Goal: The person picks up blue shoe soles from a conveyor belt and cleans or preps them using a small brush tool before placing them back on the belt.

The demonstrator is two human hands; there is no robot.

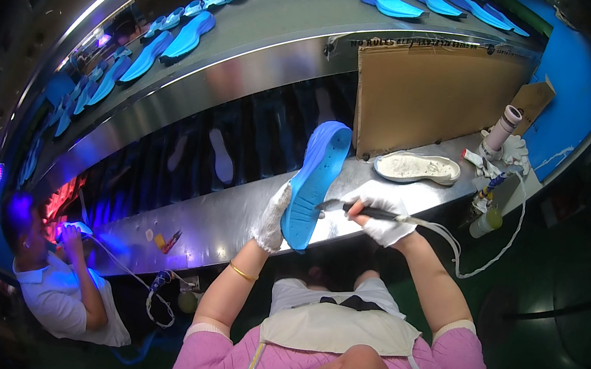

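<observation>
A blue shoe sole (316, 187) is held up on end, tilted, above the metal bench, with its hole-dotted, ribbed side showing. My left hand (275, 219), in a white glove, is closed around its left edge. My right hand (386, 224), in a white glove with bare fingertips, grips a corded hand tool (373, 212) with a black handle and a flat metal tip. That tip is at the sole's right edge, near the ribbed part; whether it touches cannot be made out. The tool's pale cord (444, 232) runs off to the right.
A white-lined sole (415, 168) lies on the metal bench (208, 236) before a cardboard sheet (431, 98). A pink flask (503, 125) and gloves (515, 152) stand right. A conveyor belt (279, 16) carries several blue soles. Another person (69, 282) works at the left.
</observation>
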